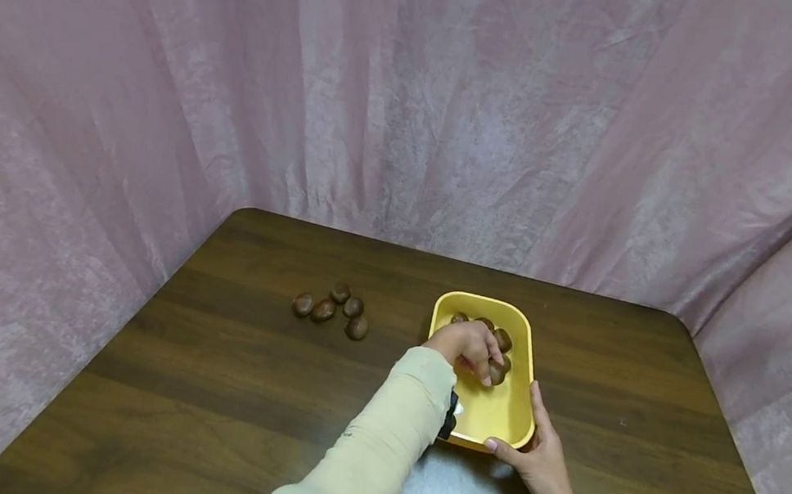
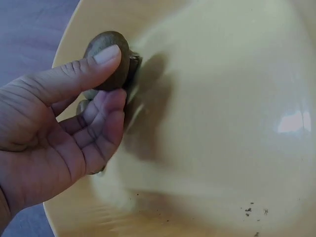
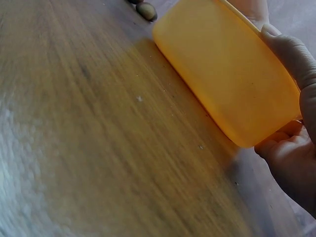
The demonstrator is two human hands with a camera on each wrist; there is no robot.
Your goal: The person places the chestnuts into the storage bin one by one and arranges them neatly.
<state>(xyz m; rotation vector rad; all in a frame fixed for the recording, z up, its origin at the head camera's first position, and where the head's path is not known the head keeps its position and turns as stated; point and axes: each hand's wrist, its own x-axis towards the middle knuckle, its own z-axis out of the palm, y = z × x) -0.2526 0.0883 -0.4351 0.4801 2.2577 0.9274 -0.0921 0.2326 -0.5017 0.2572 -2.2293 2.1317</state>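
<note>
Yellow tub (image 1: 505, 413), left fingers (image 2: 112, 126) pinching chestnut (image 2: 107, 40), some chestnuts (image 1: 486, 324) obscured, right fingers (image 1: 540, 413) gripping tub

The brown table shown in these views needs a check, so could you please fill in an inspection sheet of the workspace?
Surface: brown table, wood-grained.
Job's things: yellow container holding several chestnuts, exact count hidden by a hand; five loose chestnuts on the table to its left.
Clutter: pale specks on the table; dark crumbs in the container.
Hands: left hand reaches into the container, thumb and fingers pinching a chestnut; right hand grips the container's near right corner.
Cables: nothing seen.
Surroundings: pink curtain behind and at both sides.
</note>
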